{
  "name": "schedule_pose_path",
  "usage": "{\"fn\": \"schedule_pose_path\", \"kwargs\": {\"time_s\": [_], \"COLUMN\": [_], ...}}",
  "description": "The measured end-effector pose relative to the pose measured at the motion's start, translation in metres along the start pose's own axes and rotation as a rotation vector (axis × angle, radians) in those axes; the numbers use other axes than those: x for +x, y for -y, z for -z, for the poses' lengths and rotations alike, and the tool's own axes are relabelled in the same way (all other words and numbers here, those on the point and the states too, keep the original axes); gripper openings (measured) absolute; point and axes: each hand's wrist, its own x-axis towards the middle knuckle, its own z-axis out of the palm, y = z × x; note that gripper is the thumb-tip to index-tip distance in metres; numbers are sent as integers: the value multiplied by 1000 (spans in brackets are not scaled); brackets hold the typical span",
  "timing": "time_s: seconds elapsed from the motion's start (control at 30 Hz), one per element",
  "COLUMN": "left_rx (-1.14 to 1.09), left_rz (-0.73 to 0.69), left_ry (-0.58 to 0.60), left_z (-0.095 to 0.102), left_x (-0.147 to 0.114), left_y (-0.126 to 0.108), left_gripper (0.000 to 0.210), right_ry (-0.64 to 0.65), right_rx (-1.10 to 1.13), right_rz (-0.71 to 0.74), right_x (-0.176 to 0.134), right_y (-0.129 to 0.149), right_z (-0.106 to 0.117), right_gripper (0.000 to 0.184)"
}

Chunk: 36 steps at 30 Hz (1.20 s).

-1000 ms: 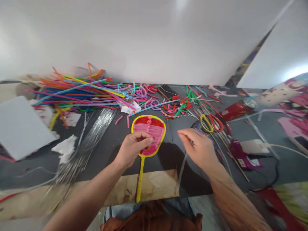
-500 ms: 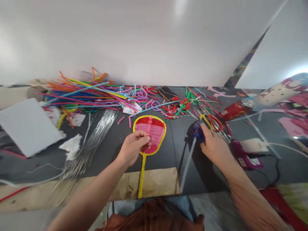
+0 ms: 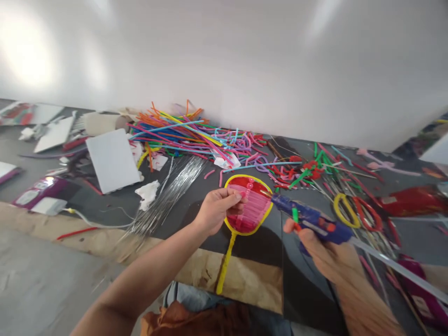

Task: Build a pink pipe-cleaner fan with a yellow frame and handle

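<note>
A fan-shaped piece [image 3: 257, 212] made of pipe cleaners lies on the dark table, pink and red inside a yellow rim, with a yellow handle pointing at me. Above its left part my left hand [image 3: 219, 209] pinches a small pink-red piece [image 3: 243, 194], mostly hidden by the fingers. My right hand [image 3: 324, 249] is wrapped round a blue glue gun [image 3: 311, 218] with a clear glue stick out of its back. The gun's nozzle points left, close to the fan's right rim; whether it touches cannot be told.
Colourful pipe cleaners [image 3: 175, 130] lie heaped at the back, beside silver wires [image 3: 175, 191]. Yellow-and-red-handled scissors [image 3: 364, 212] and a red can [image 3: 413, 200] are at the right. A white board [image 3: 114, 161] and a white cable [image 3: 101, 224] lie at the left.
The glue gun, earlier standing nozzle-away near the scissors with my right hand at it, is now lifted and turned towards the fan. My left hand still pinches the small piece. The view has swung left.
</note>
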Motion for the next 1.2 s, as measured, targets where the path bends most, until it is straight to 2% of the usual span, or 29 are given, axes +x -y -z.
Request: {"fn": "schedule_pose_path", "kwargs": {"time_s": [0.1,0.2,0.43,0.8,1.03,1.2], "left_rx": [18,32,34,58,50,41], "left_rz": [-7,-5,11,12,0,1], "left_ry": [-30,-44,-36,-26,-16,-16], "left_z": [3,3,-2,-2,-2,-2], "left_x": [2,2,-1,-1,-1,-1], "left_y": [0,0,2,4,5,5], "left_gripper": [32,31,29,31,29,29], "right_ry": [65,38,-4,-34,-44,-46], "right_rx": [29,-36,-9,-107,-160,-121], "right_rz": [34,90,79,94,195,169], "right_x": [4,2,-1,-6,0,-1], "right_y": [-11,-14,-10,-18,-12,-12], "right_z": [-21,-27,-31,-32,-33,-34], "right_gripper": [19,18,21,34,30,32]}}
